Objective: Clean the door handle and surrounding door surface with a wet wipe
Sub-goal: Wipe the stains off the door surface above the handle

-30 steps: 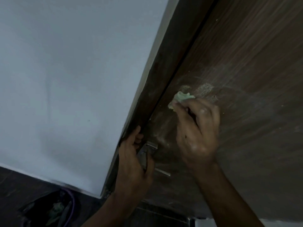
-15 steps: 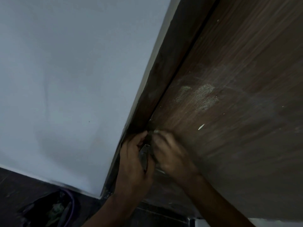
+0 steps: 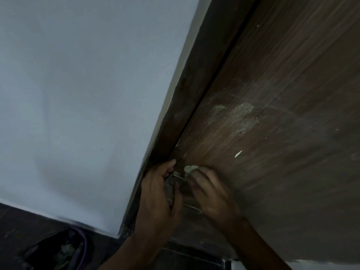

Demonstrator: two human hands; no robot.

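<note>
A dark brown wooden door fills the right side, with pale smears and small white flecks on it. A metal door handle sits at the door's left edge. My left hand grips the handle, thumb up against the frame. My right hand pinches a crumpled pale green wet wipe and presses it on the door just above and right of the handle. Most of the wipe is hidden under my fingers.
A dark wooden door frame runs diagonally beside a white wall. On the dark floor at lower left lies a black bag with a purple cord. A white patch shows at the bottom right.
My right hand has come down with the wipe from the smeared patch higher on the door to the handle. My left hand has stayed on the handle.
</note>
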